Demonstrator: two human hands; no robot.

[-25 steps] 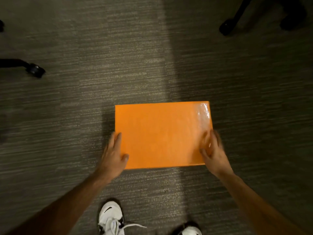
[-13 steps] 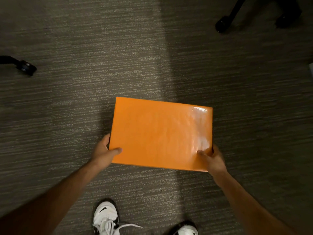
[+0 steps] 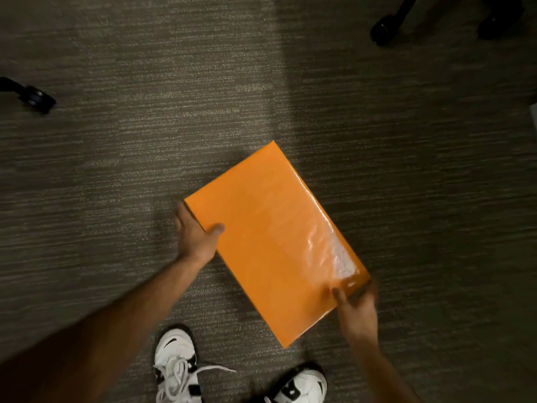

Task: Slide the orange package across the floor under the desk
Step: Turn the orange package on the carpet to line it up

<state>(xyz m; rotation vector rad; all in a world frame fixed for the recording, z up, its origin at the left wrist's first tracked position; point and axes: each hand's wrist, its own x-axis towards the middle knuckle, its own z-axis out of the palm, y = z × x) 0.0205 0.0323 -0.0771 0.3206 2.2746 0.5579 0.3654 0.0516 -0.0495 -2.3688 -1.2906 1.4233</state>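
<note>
Both hands are on the orange package [image 3: 273,242]: the left hand [image 3: 196,235] clasps its long left edge near the far corner, thumb lying on the top face and fingers along the side, while the right hand [image 3: 356,305] pinches the near right corner, thumb on top and the other fingers curled under or behind it; that corner is blurred, so how far they wrap I cannot tell. Between the hands the package sits skewed, its long axis running diagonally from the right hand up and away past the left, glossy wrap catching light just beyond the right thumb. Whether it lies flat on the carpet [image 3: 116,170] or is tipped slightly off it is unclear. Below the hands are two white shoes [image 3: 175,362], and well beyond are black chair casters, one [image 3: 37,97] far left and one [image 3: 383,29] far right. No desk is visible. As I judge it, the step is orienting and gripping the package before the slide; the next move calls for setting it flat, aiming it toward the desk, and pushing along the carpet without snagging a caster.
</note>
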